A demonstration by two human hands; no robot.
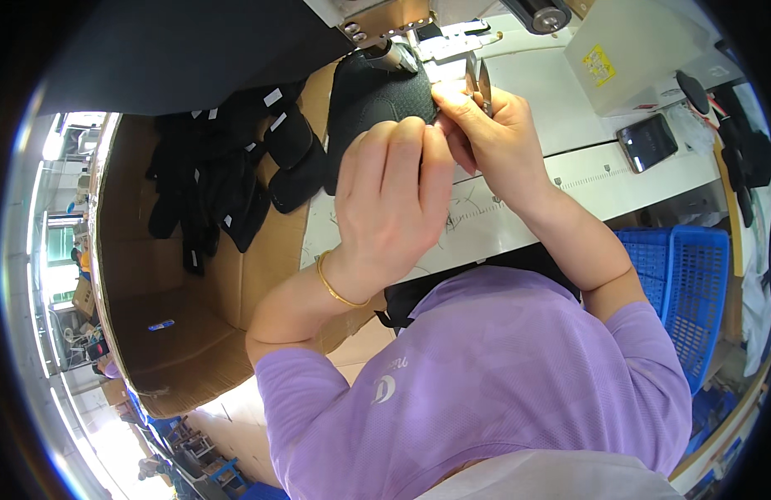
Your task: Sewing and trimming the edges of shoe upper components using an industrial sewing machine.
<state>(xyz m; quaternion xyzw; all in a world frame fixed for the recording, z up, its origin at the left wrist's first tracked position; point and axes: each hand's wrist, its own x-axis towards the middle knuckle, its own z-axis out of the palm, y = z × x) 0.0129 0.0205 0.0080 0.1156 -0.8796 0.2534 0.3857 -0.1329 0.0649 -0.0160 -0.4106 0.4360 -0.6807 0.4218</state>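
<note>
A black textured fabric piece (381,92) with a rounded end lies on the white machine bed, beneath the metal foot (394,57) of a sewing machine. My left hand (390,196) is closed over the piece's near edge, its fingers curled down; their tips and whatever they pinch are hidden. Beside it, at the right edge of the piece, my right hand (502,137) holds small scissors (484,87) with the blades pointing up and away from me. The right thumb and forefinger come together next to the fabric; what lies between them is too small to make out.
On the left stands a big cardboard box (202,308) with several black pieces (227,167) bearing white labels. A printed ruler scale (519,193) runs along the near table edge. A dark phone (648,142) lies on the right, above a blue plastic basket (694,292).
</note>
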